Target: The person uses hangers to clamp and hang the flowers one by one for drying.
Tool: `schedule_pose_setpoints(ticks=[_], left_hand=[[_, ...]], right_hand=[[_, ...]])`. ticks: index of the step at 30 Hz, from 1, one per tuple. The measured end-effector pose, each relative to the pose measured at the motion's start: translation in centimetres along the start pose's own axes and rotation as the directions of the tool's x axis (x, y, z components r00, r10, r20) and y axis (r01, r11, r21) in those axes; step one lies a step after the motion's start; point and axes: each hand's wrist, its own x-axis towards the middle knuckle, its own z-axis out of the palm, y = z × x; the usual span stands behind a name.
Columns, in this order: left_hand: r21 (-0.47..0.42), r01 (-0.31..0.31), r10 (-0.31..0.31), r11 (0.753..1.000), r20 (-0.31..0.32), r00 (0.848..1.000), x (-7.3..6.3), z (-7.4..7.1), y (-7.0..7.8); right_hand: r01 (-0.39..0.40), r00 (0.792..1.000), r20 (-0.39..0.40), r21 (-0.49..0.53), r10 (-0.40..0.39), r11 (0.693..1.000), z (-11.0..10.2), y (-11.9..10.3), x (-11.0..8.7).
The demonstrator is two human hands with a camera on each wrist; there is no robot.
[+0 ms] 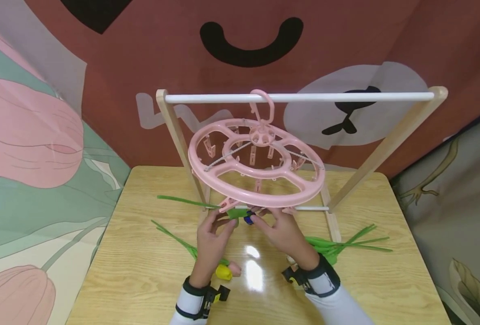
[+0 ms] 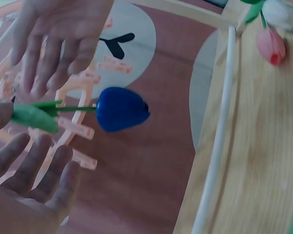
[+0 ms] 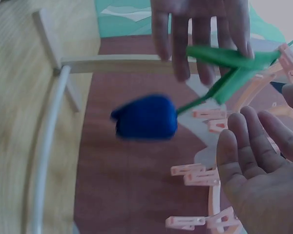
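Observation:
A blue artificial tulip (image 2: 121, 109) with green leaves (image 3: 234, 73) lies sideways under the front rim of the pink round clip hanger (image 1: 256, 198). My left hand (image 1: 213, 234) pinches it by the leaves between thumb and forefinger, the other fingers spread. A pink clothespin (image 1: 228, 204) on the rim overlaps the green stem beside my left fingers; the stem (image 1: 187, 201) runs on to the left. My right hand (image 1: 282, 230) is close to the blue bloom, its palm facing it. In the right wrist view its fingers (image 3: 256, 141) are loosely bent, thumb apart, with nothing between them.
The hanger hooks over the white bar (image 1: 345, 97) of a wooden stand (image 1: 394, 149); several more clothespins (image 3: 185, 223) dangle from it. Yellow (image 1: 223, 272) and pink (image 1: 235, 268) tulips lie on the wooden table (image 1: 142, 271) at left, a green-stemmed bunch (image 1: 337, 246) at right.

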Motion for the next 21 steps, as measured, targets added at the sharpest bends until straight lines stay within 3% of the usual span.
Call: schedule_pose_setpoints(ticks=[6,10,13,16,21], left_hand=[[0.097,0.027,-0.033,0.995,0.06,0.998,-0.5,-3.4,-0.7],[0.249,0.079,-0.101,0.965,0.076,0.992,-0.7,-6.0,-1.3],[0.376,0.126,-0.177,0.918,0.105,0.979,-0.7,-7.6,-1.9],[0.499,0.152,-0.261,0.853,0.155,0.953,-0.9,-8.9,-2.4],[0.683,0.154,-0.391,0.714,0.206,0.897,-1.5,-10.9,-3.6]], right_hand=[[0.006,1.0,0.013,-0.031,-0.006,1.0,-0.8,1.9,-0.9],[-0.055,0.997,0.053,-0.069,0.059,0.996,-1.4,2.8,-1.5],[-0.085,0.993,0.073,-0.096,0.092,0.992,-1.5,3.3,-1.7],[-0.065,0.994,0.079,-0.142,0.077,0.988,-1.4,4.1,-2.1],[-0.024,0.997,0.067,-0.198,0.038,0.98,-1.3,5.5,-2.8]])
